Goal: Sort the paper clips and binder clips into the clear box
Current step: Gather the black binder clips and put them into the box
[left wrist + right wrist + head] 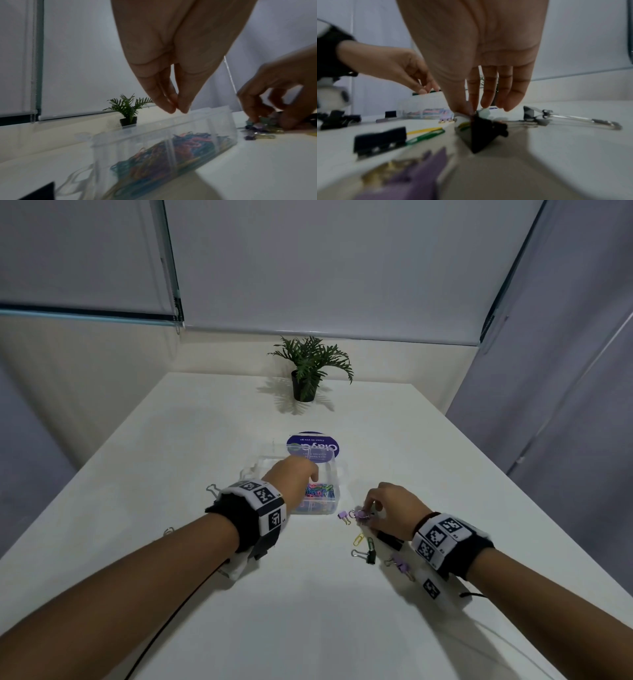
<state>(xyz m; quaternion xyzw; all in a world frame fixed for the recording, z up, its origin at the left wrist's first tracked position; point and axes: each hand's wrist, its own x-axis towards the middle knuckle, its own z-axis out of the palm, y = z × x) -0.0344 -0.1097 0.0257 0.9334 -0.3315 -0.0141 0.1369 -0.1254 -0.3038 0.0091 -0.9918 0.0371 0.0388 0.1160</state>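
Looking down from the head view, I have my left hand (293, 474) poised over the clear box (334, 470), which sits mid-bench, just left of the loose pile. In the left wrist view its fingers (169, 106) point down with thumb and forefinger tips pressed together above the box rim; whether they pinch a paper clip I cannot tell, since nothing shows clearly between them. The near compartments already hold a tangle of coloured paper clips (318, 491).

My right hand (390, 505) is down on the bench (308, 611) to the right of the box, thumb and forefinger closing on a small cluster of binder clips (361, 514) with the other fingers hanging loose. The right wrist view is blurred, so I cannot say whether the grip is firm or which clip it has. A lilac binder clip (343, 517) lies just left of that cluster, between it and the box.

The rest of the pile lies nearer to me than the right hand: a yellow paper clip (358, 539), a green paper clip (370, 543), a black binder clip (366, 556) with its wire handles pointing left, and another lilac clip (400, 563) beside the right wristband. All of these are closer to the right hand, so I judge it should carry them leftward and away from me to the box. One binder clip (213, 489) sits alone on the left of the box, by the left wrist.
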